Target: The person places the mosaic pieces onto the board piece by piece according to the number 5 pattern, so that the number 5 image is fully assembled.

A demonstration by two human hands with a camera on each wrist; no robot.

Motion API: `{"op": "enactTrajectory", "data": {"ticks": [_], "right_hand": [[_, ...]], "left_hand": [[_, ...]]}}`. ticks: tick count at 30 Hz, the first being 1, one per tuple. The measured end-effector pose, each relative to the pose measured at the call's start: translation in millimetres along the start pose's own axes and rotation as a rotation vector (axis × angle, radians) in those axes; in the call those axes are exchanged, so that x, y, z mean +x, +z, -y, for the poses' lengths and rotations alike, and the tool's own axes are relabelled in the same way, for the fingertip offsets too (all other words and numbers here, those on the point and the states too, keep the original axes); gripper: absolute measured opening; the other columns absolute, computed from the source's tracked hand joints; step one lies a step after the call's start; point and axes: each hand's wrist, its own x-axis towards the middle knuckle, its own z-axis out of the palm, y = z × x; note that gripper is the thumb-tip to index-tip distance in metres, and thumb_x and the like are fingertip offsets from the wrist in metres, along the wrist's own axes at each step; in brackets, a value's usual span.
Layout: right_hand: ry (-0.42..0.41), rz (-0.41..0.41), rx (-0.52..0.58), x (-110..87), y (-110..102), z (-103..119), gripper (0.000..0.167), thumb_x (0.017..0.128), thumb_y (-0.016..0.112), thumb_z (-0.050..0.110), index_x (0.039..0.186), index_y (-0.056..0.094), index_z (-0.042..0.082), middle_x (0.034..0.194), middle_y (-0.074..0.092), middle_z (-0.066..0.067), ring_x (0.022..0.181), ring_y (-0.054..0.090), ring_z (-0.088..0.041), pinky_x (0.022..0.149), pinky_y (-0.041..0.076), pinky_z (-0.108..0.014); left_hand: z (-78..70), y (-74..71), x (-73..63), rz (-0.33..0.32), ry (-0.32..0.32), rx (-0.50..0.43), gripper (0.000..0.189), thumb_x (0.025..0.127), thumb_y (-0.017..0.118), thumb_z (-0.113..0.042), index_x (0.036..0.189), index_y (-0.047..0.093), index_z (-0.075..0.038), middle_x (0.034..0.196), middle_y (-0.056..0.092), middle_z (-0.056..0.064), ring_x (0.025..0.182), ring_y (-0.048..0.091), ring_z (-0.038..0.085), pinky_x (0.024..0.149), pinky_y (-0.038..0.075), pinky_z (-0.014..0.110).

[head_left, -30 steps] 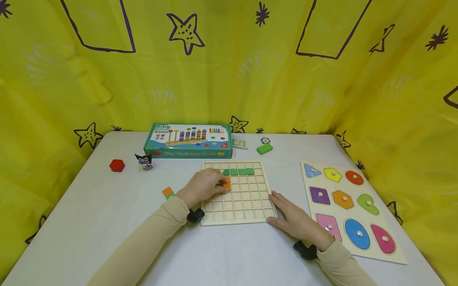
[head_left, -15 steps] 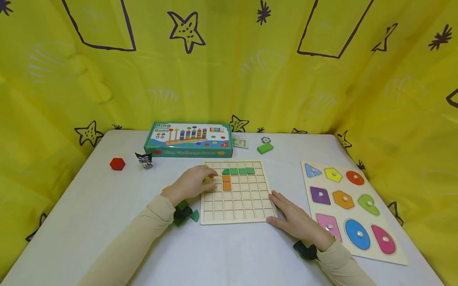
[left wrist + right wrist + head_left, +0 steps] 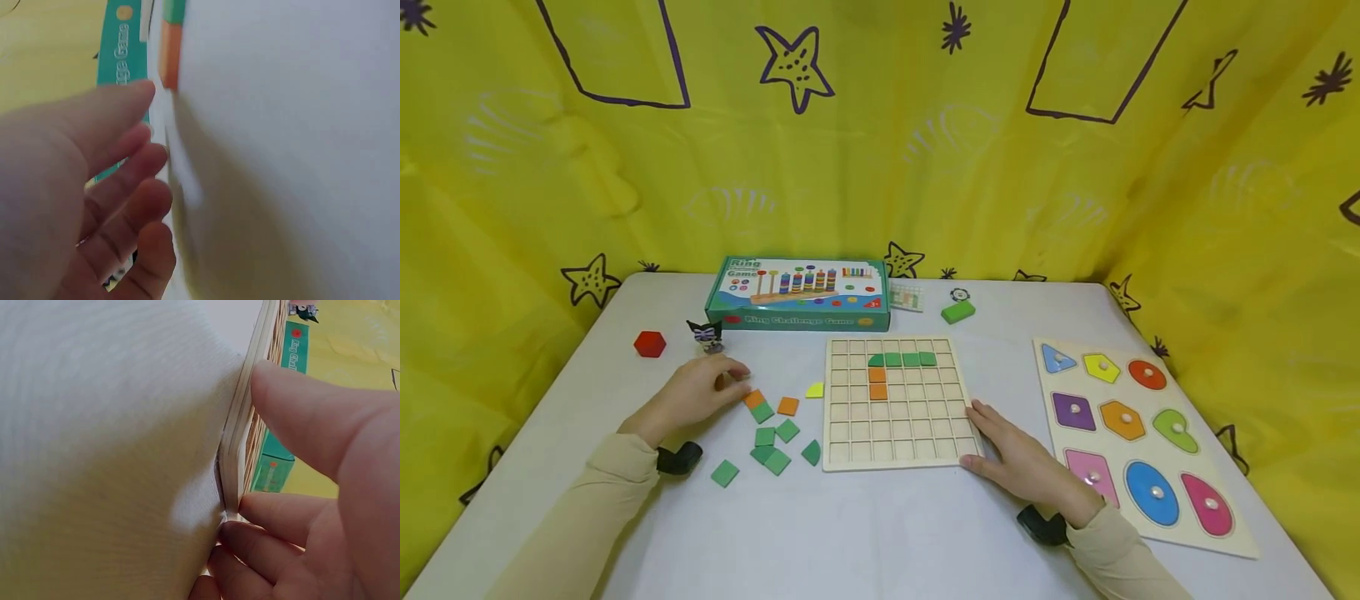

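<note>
My left hand (image 3: 696, 392) hovers over the table at the left, fingers loosely bent and holding nothing. Just off its fingertips lies an orange square tile (image 3: 752, 398), beside a green tile (image 3: 763, 413); in the left wrist view, the orange tile (image 3: 170, 56) is beyond the thumb tip. My right hand (image 3: 1018, 454) rests at the near right corner of the wooden grid board (image 3: 917, 429), thumb at the front edge, straight fingers along the side. In the grid sit a row of green pieces (image 3: 911, 359) and two orange squares (image 3: 877, 383) stacked below its left end.
Loose green tiles (image 3: 777, 462), an orange tile (image 3: 787, 406) and a yellow piece (image 3: 815, 390) lie left of the board. Behind stand a game box (image 3: 797, 293), a small figurine (image 3: 706, 336) and a red hexagonal block (image 3: 650, 344). A shape puzzle (image 3: 1105, 396) lies right.
My left hand has let go of the orange square in the grid and moved left to the loose tiles, uncovering them. The right hand stays at the board's corner.
</note>
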Motion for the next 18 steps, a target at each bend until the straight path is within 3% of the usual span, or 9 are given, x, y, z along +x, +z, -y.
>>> {"op": "enactTrajectory", "data": {"ticks": [7, 18], "right_hand": [[-0.007, -0.001, -0.008, 0.2, 1.0, -1.4, 0.074, 0.093, 0.067, 0.036, 0.146, 0.037, -0.007, 0.152, 0.029, -0.025, 0.138, 0.027, -0.044, 0.107, 0.027, -0.057], [-0.008, -0.006, -0.001, -0.3, 2.5, 0.0, 0.074, 0.093, 0.067, 0.035, 0.146, 0.037, -0.007, 0.152, 0.029, -0.025, 0.138, 0.027, -0.044, 0.107, 0.027, -0.057]], "left_hand": [[11.0, -1.6, -13.1, 0.042, 0.054, -0.018, 0.027, 0.087, 0.076, -0.026, 0.109, 0.071, -0.011, 0.106, 0.059, 0.002, 0.083, 0.05, 0.018, 0.074, 0.047, 0.034], [0.8, -1.6, -12.3, 0.089, 0.084, -0.009, 0.031, 0.084, 0.078, -0.029, 0.108, 0.072, -0.011, 0.108, 0.06, 0.003, 0.087, 0.051, 0.018, 0.076, 0.048, 0.035]]}}
